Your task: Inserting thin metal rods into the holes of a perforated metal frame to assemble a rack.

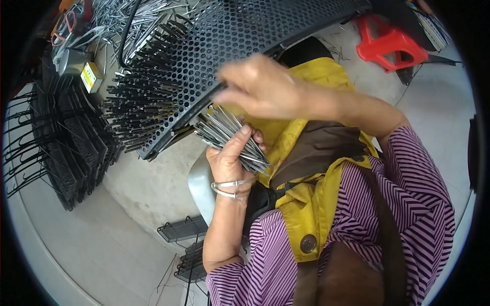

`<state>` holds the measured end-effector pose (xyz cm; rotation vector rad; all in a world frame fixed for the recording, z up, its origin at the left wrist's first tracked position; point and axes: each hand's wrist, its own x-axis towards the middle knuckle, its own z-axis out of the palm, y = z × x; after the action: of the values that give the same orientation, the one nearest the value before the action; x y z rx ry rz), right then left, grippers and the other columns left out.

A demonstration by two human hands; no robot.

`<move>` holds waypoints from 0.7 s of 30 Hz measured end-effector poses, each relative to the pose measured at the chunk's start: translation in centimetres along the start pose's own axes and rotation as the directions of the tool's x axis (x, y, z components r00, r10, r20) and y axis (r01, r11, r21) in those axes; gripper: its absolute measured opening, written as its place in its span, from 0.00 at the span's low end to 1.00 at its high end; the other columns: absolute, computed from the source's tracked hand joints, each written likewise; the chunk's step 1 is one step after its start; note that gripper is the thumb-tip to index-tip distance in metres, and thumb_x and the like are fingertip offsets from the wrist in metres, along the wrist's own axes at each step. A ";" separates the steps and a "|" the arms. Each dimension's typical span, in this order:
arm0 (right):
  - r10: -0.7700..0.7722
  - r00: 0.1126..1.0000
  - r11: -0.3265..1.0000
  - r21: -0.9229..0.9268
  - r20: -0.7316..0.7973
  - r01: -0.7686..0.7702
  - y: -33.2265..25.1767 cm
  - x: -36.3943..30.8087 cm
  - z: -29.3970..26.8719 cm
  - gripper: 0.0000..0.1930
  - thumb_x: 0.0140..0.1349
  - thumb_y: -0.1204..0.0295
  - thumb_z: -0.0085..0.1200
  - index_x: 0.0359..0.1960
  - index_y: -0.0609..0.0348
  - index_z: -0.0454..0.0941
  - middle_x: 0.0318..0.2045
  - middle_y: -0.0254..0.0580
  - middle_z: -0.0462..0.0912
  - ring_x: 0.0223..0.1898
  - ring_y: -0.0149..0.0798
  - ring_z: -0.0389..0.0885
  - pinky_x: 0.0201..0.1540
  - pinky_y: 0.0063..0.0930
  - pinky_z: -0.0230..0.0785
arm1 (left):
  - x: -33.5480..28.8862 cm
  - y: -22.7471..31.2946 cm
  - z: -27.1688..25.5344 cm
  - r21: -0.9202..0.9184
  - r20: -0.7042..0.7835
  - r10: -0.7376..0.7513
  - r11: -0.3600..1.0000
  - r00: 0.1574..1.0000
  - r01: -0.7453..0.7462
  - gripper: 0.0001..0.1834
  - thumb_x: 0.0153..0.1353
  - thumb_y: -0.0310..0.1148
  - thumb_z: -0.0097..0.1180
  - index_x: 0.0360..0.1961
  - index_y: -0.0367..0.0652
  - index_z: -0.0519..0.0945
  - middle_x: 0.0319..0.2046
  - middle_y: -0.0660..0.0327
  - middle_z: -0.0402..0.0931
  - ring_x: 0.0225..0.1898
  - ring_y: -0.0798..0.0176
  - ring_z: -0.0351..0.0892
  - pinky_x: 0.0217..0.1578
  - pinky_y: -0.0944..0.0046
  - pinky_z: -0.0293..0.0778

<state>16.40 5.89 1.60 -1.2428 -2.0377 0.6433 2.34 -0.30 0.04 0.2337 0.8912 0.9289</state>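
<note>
A thick bundle of thin silver metal rods (240, 148) rests in my left hand (223, 166). The thumb lies across the rods and the fingers wrap round them from the other side. Just above the bundle's upper end, my right hand (263, 86) is smeared by motion, so its fingers and anything in them cannot be made out. It hovers by the near edge of a black perforated metal panel (240, 28). Many thin black pieces (140, 104) with metal ends stand or lean in rows at the panel's left side.
Loose metal rods (115, 23) lie heaped at the far left, near red-handled scissors (69, 25), a metal can (74, 62) and a yellow box (92, 77). Black mesh racks with hooks (66, 148) stand left. A red plastic stool (385, 46) is far right; black wire baskets (184, 229) sit below.
</note>
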 end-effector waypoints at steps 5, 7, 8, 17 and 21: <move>0.265 0.916 0.748 0.535 0.300 -0.392 -0.6 -3.2 1.0 0.07 0.52 0.77 0.50 0.21 0.70 0.72 0.13 0.37 0.74 0.12 0.25 0.71 0.15 0.17 0.63 | 0.0 0.0 0.1 0.107 0.032 0.028 0.994 0.999 -0.031 0.10 0.48 0.21 0.53 0.33 0.32 0.72 0.21 0.53 0.73 0.20 0.61 0.74 0.19 0.68 0.73; 0.367 0.844 0.459 0.713 0.392 -0.530 -0.7 -3.4 0.7 0.05 0.52 0.79 0.49 0.22 0.69 0.73 0.13 0.35 0.73 0.12 0.25 0.71 0.16 0.17 0.64 | 0.0 0.1 0.3 0.118 0.054 0.032 0.992 0.998 -0.038 0.09 0.48 0.21 0.53 0.33 0.32 0.72 0.21 0.53 0.73 0.21 0.60 0.74 0.19 0.67 0.73; 0.341 0.865 0.458 0.738 0.369 -0.495 -0.1 -3.5 0.7 0.04 0.52 0.79 0.49 0.23 0.67 0.74 0.15 0.35 0.74 0.14 0.24 0.72 0.16 0.16 0.64 | -0.1 0.2 0.5 0.120 0.058 0.031 0.992 0.998 -0.038 0.09 0.48 0.21 0.53 0.33 0.32 0.72 0.21 0.53 0.73 0.21 0.60 0.74 0.19 0.67 0.73; 0.433 0.900 0.654 0.705 -0.051 -0.275 0.9 1.1 -2.3 0.06 0.56 0.75 0.48 0.29 0.67 0.73 0.20 0.40 0.77 0.17 0.25 0.74 0.19 0.15 0.69 | -0.1 0.0 0.3 0.069 -0.083 -0.053 0.996 0.995 0.059 0.11 0.47 0.24 0.52 0.34 0.34 0.70 0.27 0.57 0.71 0.27 0.59 0.72 0.22 0.63 0.72; 0.280 0.850 0.796 0.603 -0.446 0.055 2.0 4.8 -1.7 0.05 0.54 0.77 0.48 0.28 0.67 0.74 0.19 0.39 0.77 0.18 0.25 0.76 0.19 0.14 0.70 | -0.1 0.0 0.4 0.042 -0.111 -0.073 0.996 0.991 0.078 0.10 0.46 0.21 0.53 0.33 0.34 0.71 0.23 0.58 0.70 0.23 0.62 0.71 0.22 0.64 0.72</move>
<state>17.27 11.16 2.67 -1.0094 -1.1716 0.8239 2.59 -0.37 0.33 0.1891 1.0169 0.8574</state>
